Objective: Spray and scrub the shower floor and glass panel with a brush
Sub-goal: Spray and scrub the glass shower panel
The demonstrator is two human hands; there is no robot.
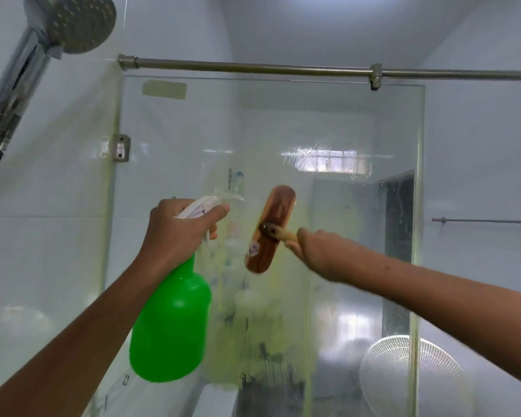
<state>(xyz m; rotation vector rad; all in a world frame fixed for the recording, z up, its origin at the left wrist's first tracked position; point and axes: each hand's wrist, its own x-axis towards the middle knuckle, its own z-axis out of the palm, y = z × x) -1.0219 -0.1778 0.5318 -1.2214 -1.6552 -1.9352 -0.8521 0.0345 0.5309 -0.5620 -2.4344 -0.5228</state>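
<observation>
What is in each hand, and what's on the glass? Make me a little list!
left hand: holds green spray bottle, fingers on its white trigger
right hand: grips handle of wooden brush
brush: head pressed against glass panel
glass panel: yellowish streaky film in the middle
above: metal rail, shower head
behind glass: white fan

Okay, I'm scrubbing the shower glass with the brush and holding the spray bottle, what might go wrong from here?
1. The right hand pushes the brush against a glass panel streaked with cleaner; it may skid sideways.
2. The green spray bottle hangs from the left hand close to the glass and may knock it.
3. The shower head hangs close overhead.
</observation>
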